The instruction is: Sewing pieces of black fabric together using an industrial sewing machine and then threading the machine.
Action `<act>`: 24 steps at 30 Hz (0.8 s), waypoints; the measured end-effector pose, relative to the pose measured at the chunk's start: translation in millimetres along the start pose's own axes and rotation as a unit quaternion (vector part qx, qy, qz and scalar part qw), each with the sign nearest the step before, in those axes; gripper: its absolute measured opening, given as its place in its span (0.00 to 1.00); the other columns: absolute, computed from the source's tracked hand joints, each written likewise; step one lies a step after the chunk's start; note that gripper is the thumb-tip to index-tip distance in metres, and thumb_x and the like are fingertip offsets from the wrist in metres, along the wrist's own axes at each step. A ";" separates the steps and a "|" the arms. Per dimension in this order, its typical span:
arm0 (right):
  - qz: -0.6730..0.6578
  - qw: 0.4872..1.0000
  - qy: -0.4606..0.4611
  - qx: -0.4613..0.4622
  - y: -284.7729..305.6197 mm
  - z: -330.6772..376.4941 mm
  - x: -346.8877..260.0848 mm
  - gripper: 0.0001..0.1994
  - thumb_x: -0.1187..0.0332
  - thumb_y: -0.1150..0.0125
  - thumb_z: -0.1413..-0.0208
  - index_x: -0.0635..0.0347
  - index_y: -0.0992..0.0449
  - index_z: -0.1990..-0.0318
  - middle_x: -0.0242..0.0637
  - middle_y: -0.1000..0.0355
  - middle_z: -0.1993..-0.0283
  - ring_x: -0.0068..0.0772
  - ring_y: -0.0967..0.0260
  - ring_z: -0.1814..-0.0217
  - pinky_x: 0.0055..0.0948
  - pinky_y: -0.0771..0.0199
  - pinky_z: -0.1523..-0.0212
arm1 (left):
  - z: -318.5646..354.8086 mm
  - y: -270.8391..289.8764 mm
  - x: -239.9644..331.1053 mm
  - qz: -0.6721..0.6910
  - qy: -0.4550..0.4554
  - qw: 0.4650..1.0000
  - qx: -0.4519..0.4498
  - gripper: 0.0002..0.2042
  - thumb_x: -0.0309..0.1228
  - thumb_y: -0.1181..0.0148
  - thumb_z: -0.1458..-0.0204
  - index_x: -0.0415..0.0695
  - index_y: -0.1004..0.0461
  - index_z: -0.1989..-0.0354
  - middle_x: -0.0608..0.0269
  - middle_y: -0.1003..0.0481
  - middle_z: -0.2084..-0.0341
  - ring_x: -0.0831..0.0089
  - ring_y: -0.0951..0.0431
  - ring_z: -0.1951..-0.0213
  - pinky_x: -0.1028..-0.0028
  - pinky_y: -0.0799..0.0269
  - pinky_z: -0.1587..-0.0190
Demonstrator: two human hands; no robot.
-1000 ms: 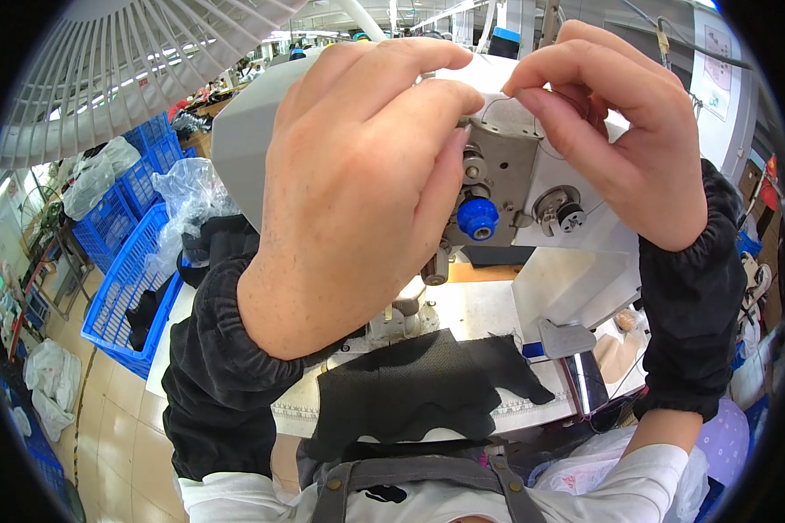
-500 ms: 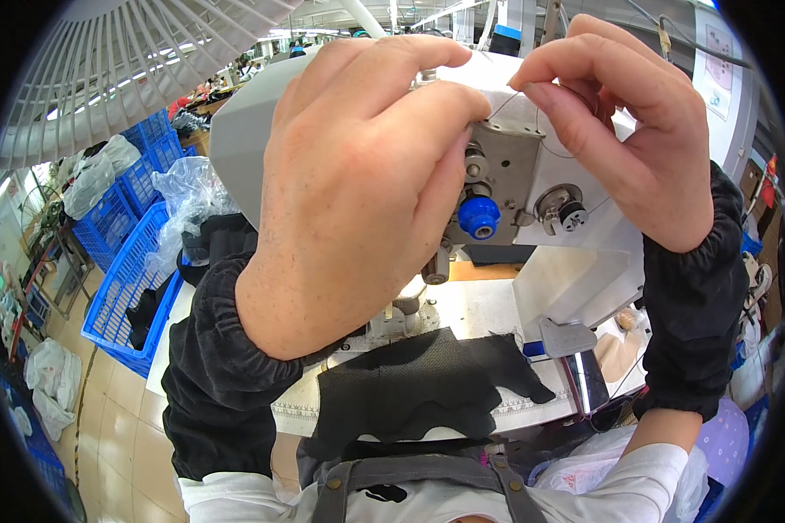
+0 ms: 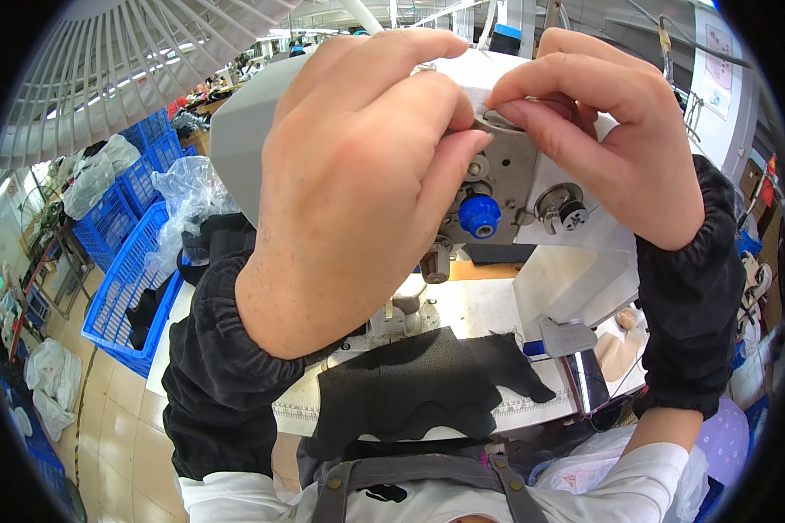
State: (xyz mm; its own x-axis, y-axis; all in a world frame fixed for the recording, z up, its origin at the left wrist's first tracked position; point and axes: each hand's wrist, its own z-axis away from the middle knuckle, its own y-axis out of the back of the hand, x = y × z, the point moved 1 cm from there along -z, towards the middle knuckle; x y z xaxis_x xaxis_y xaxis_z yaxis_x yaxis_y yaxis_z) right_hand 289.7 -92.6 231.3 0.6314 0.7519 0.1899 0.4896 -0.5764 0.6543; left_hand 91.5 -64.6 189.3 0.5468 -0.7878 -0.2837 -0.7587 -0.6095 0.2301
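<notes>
Both my hands are raised at the head of a white sewing machine (image 3: 240, 122), close to the upper edge of its metal plate (image 3: 513, 170). My left hand (image 3: 349, 183) has thumb and forefinger pinched together at the plate's left edge, with the thread between them too fine to make out clearly. My right hand (image 3: 615, 139) pinches the thread at the plate's top corner, its fingertips a little apart from the left ones. Below them sit a blue tension knob (image 3: 478, 216) and a round black-centred metal dial (image 3: 570, 214). Black mesh fabric (image 3: 401, 388) lies on the machine bed.
A white fan guard (image 3: 148, 70) hangs at the upper left. On the left stands a blue crate (image 3: 118, 305) holding black cloth, with clear plastic bags (image 3: 187, 200) beside it. A dark phone-like slab (image 3: 587, 382) rests right of the fabric.
My right hand has moved left and slightly down to the plate's top edge, closer to my left fingers. My left thumb has shifted slightly lower. The thread loop between the hands no longer shows.
</notes>
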 end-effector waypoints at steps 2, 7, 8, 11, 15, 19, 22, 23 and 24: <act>0.002 1.000 0.005 -0.013 2.4 -1.2 0.0 0.04 0.78 0.38 0.45 0.62 0.20 0.63 0.29 0.36 0.72 0.18 0.42 0.75 0.20 0.45 0.75 | -2.8 0.9 1.0 0.007 0.017 1.000 0.002 0.10 0.23 0.27 0.60 0.39 0.23 0.70 0.55 0.21 0.54 0.61 0.20 0.58 0.69 0.27 0.54; 0.022 0.998 0.026 -0.046 7.8 -5.4 -0.8 0.04 0.79 0.39 0.44 0.63 0.20 0.63 0.31 0.37 0.72 0.21 0.39 0.74 0.21 0.43 0.77 | -12.0 3.4 -0.9 0.004 -0.027 0.999 -0.030 0.10 0.22 0.28 0.61 0.40 0.21 0.68 0.55 0.21 0.54 0.61 0.20 0.59 0.70 0.26 0.57; 0.030 0.998 0.023 -0.049 8.4 -6.1 -1.6 0.04 0.79 0.39 0.44 0.63 0.20 0.63 0.31 0.36 0.72 0.22 0.39 0.74 0.21 0.43 0.77 | -12.5 3.1 -1.5 0.009 -0.014 0.998 -0.060 0.10 0.22 0.28 0.60 0.40 0.20 0.67 0.55 0.21 0.54 0.62 0.20 0.59 0.70 0.26 0.56; 0.049 0.998 0.001 -0.050 8.4 -5.7 -6.9 0.04 0.79 0.39 0.44 0.63 0.21 0.62 0.31 0.35 0.71 0.22 0.37 0.73 0.20 0.42 0.77 | -14.5 0.8 -4.2 0.046 -0.046 0.997 -0.052 0.11 0.19 0.31 0.58 0.40 0.20 0.65 0.55 0.21 0.53 0.61 0.21 0.59 0.69 0.25 0.56; 0.058 0.997 -0.009 -0.039 9.8 -3.7 -12.9 0.04 0.79 0.39 0.44 0.63 0.21 0.63 0.30 0.32 0.70 0.20 0.36 0.72 0.20 0.42 0.77 | -15.4 7.7 -5.3 0.048 -0.091 0.992 -0.068 0.13 0.13 0.40 0.56 0.40 0.19 0.62 0.54 0.22 0.51 0.59 0.21 0.58 0.68 0.25 0.55; 0.047 0.997 0.002 -0.055 14.9 -3.1 -6.6 0.04 0.78 0.39 0.44 0.61 0.21 0.62 0.28 0.30 0.70 0.19 0.35 0.71 0.19 0.43 0.77 | -19.1 20.3 -5.2 0.025 -0.093 0.986 -0.136 0.17 0.10 0.46 0.57 0.40 0.19 0.61 0.53 0.23 0.49 0.58 0.22 0.57 0.68 0.25 0.54; 0.040 0.997 0.004 -0.063 16.9 0.8 0.1 0.04 0.77 0.39 0.44 0.61 0.21 0.62 0.28 0.30 0.70 0.18 0.35 0.71 0.18 0.43 0.77 | -20.9 22.5 -3.3 0.021 -0.082 0.985 -0.149 0.17 0.11 0.45 0.58 0.40 0.20 0.60 0.53 0.23 0.49 0.57 0.22 0.56 0.67 0.25 0.53; 0.038 0.997 0.001 -0.060 16.8 2.5 1.7 0.04 0.77 0.39 0.44 0.61 0.21 0.62 0.27 0.30 0.70 0.18 0.35 0.71 0.18 0.43 0.77 | -21.3 22.5 -3.0 0.012 -0.088 0.985 -0.149 0.17 0.11 0.45 0.59 0.40 0.20 0.60 0.53 0.23 0.49 0.57 0.22 0.56 0.67 0.25 0.53; 0.035 0.998 -0.002 -0.059 16.4 4.3 2.5 0.04 0.77 0.39 0.44 0.60 0.21 0.62 0.27 0.30 0.70 0.18 0.35 0.71 0.18 0.43 0.76 | -21.3 22.5 -2.6 0.005 -0.090 0.984 -0.151 0.17 0.12 0.44 0.59 0.40 0.20 0.60 0.53 0.23 0.49 0.57 0.22 0.55 0.67 0.25 0.52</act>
State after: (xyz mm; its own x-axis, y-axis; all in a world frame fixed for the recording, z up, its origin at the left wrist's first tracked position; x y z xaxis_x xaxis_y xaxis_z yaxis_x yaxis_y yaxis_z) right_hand 301.9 -101.6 239.4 0.6641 0.7097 0.2349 0.3706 -0.5855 0.7210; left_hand 80.6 -78.2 215.0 0.4466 -0.7820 -0.4347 -0.6096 -0.6216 0.4919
